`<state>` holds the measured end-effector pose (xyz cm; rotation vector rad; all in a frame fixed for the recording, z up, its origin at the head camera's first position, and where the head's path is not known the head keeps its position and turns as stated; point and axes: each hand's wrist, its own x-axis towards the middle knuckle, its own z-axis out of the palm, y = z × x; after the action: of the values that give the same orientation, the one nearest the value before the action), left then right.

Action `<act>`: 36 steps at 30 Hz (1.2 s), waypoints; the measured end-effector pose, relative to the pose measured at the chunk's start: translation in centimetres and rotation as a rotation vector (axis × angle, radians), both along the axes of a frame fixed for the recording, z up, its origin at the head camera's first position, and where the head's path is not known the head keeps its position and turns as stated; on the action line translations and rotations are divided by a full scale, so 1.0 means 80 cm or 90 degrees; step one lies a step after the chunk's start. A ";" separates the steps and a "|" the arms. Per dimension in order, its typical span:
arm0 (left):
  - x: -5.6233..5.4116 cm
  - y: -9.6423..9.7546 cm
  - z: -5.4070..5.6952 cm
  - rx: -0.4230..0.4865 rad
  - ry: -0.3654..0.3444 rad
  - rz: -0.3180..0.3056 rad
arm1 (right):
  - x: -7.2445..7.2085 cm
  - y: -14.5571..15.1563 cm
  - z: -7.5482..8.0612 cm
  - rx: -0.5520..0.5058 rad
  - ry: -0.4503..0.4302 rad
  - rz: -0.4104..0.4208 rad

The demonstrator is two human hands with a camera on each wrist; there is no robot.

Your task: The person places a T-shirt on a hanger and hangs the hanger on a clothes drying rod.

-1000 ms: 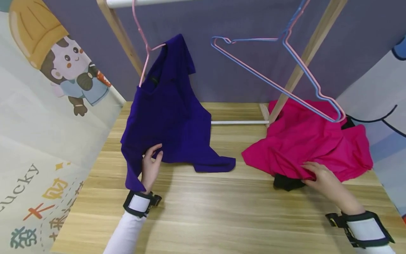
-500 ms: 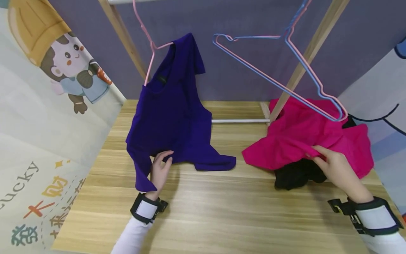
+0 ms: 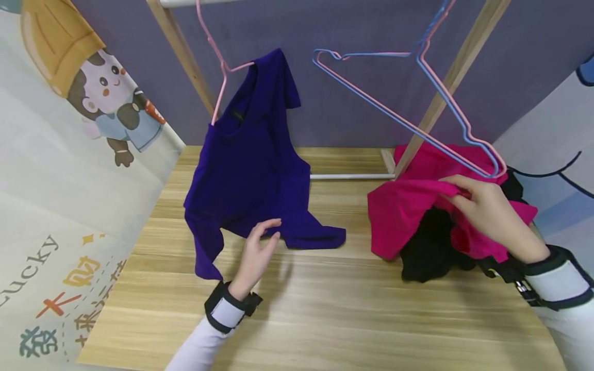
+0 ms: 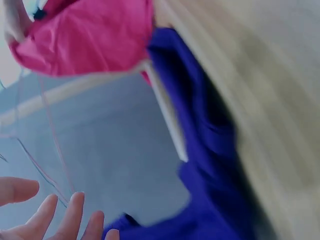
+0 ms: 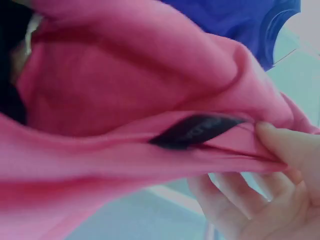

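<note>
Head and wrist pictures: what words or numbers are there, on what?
"ucky", start cut off: white cartoon-printed backdrop.
"大", red: there.
"财", orange: there.
"發", teal: there.
Brown characters there: unclear.
Black fabric label in bright pink fabric garment: blurred.
Black neck label in purple fabric shirt: too small.

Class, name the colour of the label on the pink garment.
The label is black, with faint lettering; the right wrist view shows it best.
</note>
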<state>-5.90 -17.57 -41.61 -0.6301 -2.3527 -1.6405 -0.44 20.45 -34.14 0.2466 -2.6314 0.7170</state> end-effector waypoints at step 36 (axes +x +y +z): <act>0.046 0.140 0.039 -0.250 -0.146 -0.266 | -0.032 -0.138 0.108 -0.407 -0.146 -0.070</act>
<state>-2.20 -6.36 -38.49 -1.1273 -2.9002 -1.4623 -3.03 9.39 -25.51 -0.1729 -2.4292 1.5612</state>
